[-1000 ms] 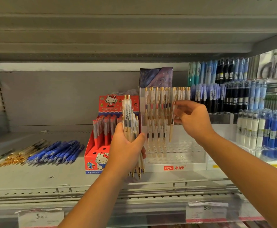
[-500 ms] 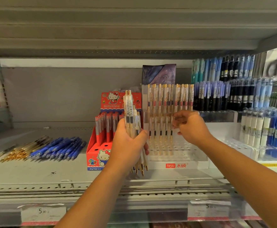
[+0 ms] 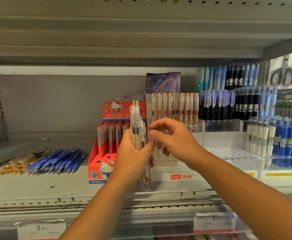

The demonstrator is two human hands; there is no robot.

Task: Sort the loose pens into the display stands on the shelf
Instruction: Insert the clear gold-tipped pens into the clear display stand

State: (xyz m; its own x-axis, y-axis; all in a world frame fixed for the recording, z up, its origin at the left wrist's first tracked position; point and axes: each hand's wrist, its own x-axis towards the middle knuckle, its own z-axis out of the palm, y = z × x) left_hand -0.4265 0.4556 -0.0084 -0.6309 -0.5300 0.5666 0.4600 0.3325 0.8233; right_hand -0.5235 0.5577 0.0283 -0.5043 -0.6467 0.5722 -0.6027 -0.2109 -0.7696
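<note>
Your left hand [image 3: 133,158] is wrapped round a bundle of pens [image 3: 136,122], held upright near the front edge of the shelf [image 3: 37,186], roughly mid-shelf. Long axis is vertical, gold clicker ends up, tips poking out below your fist

Your right hand [image 3: 174,139] is just beside the bundle on its right side, thumb and forefinger curled in toward the barrels. Can't tell if it's got one pinched or is only touching, it's too blurry there

The white display stand [image 3: 181,176] sits directly behind both hands, close to the front edge, and the right hand is the nearer one to it. Its back row is full of matching gold-clip pens standing tip down, and the front holes look free

My guess for the next move: slide one pen up out of the bundle, keep it vertical, carry it away from you and a touch right, then lower it into a free hole. It already points the way the holes want, so no flipping

More loose blue pens [image 3: 58,160] and gold pens [image 3: 18,161] lie flat toward the shelf's left end, angled with tips toward the front-left corner
</note>
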